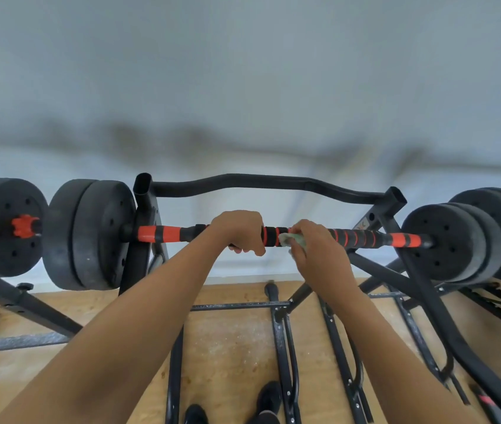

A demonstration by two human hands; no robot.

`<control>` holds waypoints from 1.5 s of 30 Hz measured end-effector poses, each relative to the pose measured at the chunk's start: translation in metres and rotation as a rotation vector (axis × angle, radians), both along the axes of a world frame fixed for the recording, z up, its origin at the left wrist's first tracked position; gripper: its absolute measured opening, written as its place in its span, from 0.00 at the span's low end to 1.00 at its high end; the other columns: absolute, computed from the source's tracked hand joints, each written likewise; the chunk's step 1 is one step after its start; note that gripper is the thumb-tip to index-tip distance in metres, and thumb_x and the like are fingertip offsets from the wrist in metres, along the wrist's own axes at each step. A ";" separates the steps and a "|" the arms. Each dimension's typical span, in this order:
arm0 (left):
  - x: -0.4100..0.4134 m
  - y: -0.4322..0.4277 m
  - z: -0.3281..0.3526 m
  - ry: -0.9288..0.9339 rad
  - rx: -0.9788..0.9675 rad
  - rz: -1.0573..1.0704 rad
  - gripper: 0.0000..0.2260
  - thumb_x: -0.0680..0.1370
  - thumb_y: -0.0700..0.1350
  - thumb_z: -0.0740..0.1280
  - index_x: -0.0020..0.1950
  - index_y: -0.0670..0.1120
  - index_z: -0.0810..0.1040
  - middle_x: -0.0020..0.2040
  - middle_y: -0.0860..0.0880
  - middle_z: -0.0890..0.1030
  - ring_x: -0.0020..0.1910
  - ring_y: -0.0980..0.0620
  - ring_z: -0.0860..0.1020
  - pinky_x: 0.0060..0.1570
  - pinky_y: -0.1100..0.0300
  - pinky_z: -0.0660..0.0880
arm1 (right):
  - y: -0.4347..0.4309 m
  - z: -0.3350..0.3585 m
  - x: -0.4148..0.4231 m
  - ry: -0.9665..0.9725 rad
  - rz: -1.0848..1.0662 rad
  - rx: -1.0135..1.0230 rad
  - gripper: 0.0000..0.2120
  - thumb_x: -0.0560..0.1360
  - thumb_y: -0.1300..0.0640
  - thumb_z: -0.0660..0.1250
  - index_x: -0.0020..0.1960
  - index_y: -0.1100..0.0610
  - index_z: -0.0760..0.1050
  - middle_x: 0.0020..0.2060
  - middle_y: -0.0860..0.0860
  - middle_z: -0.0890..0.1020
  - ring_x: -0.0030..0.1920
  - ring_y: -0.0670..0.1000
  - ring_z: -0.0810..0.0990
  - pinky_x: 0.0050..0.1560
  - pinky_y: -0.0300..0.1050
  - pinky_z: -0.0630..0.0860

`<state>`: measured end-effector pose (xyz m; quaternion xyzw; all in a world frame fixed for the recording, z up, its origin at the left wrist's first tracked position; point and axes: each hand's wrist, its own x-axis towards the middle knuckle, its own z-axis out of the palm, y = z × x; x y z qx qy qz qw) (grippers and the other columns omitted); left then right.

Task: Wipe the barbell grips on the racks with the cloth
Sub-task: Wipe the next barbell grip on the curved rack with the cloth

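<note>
Head view, left hand (238,231) clenched on barbell grip (353,237), right hand (316,243) pinching cloth (292,240); rack (289,185) behind

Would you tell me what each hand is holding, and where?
Left hand grips the barbell mid-grip; right hand presses a bunched cloth against it.

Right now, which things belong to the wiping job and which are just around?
In the job: cloth, barbell grip, right hand, left hand, rack.
Just around: left dumbbell, shoes, floor.
</note>
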<state>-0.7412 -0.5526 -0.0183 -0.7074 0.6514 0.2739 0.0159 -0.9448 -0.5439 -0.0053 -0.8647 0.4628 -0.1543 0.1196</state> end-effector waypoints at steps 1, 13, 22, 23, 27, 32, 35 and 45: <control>-0.003 0.003 -0.001 -0.067 -0.047 0.000 0.09 0.71 0.50 0.73 0.47 0.49 0.79 0.34 0.51 0.82 0.29 0.52 0.80 0.37 0.59 0.80 | -0.004 -0.001 0.007 0.020 0.017 -0.023 0.04 0.81 0.54 0.65 0.54 0.52 0.71 0.46 0.47 0.76 0.44 0.49 0.75 0.40 0.47 0.78; -0.025 0.043 -0.033 -0.420 -0.570 0.001 0.06 0.81 0.49 0.66 0.53 0.48 0.77 0.35 0.52 0.74 0.33 0.51 0.75 0.37 0.58 0.71 | -0.046 0.006 0.042 0.214 -0.030 0.077 0.04 0.81 0.53 0.62 0.49 0.53 0.71 0.39 0.48 0.77 0.40 0.51 0.78 0.46 0.52 0.81; -0.015 0.024 -0.004 -0.217 -0.165 -0.192 0.14 0.79 0.57 0.70 0.57 0.48 0.77 0.40 0.50 0.79 0.37 0.50 0.81 0.45 0.55 0.82 | -0.031 0.008 0.013 0.209 0.062 0.165 0.04 0.83 0.52 0.63 0.52 0.52 0.69 0.42 0.50 0.79 0.42 0.51 0.79 0.47 0.48 0.80; -0.011 0.020 0.001 -0.063 -0.054 -0.165 0.15 0.78 0.58 0.71 0.55 0.48 0.77 0.40 0.50 0.81 0.35 0.51 0.82 0.44 0.54 0.83 | -0.031 0.008 0.013 0.226 0.065 0.154 0.04 0.82 0.53 0.63 0.52 0.52 0.68 0.43 0.50 0.79 0.42 0.51 0.79 0.46 0.47 0.79; -0.014 0.016 0.002 0.011 -0.036 -0.096 0.11 0.77 0.57 0.71 0.45 0.50 0.77 0.35 0.49 0.81 0.30 0.51 0.80 0.37 0.57 0.81 | -0.036 0.011 0.028 0.307 0.044 0.075 0.05 0.81 0.55 0.64 0.51 0.53 0.69 0.39 0.50 0.77 0.40 0.53 0.79 0.43 0.49 0.80; -0.020 0.035 -0.017 -0.268 -0.368 -0.161 0.10 0.80 0.57 0.67 0.50 0.51 0.73 0.36 0.53 0.76 0.36 0.52 0.79 0.42 0.58 0.80 | -0.046 0.019 0.039 0.358 0.024 0.206 0.05 0.77 0.59 0.66 0.51 0.51 0.72 0.43 0.51 0.79 0.41 0.52 0.80 0.44 0.51 0.84; -0.019 0.034 -0.016 -0.259 -0.342 -0.170 0.11 0.79 0.57 0.67 0.50 0.50 0.75 0.36 0.53 0.77 0.36 0.53 0.79 0.44 0.57 0.80 | -0.046 0.018 0.036 0.320 0.022 0.233 0.05 0.78 0.56 0.67 0.50 0.49 0.72 0.41 0.50 0.80 0.40 0.51 0.80 0.45 0.52 0.84; -0.022 0.032 -0.010 -0.228 -0.315 -0.135 0.11 0.77 0.56 0.69 0.50 0.50 0.75 0.36 0.52 0.77 0.36 0.52 0.79 0.40 0.57 0.78 | -0.026 0.035 -0.007 0.240 0.134 0.299 0.05 0.82 0.52 0.65 0.48 0.49 0.71 0.40 0.48 0.80 0.41 0.50 0.79 0.45 0.46 0.78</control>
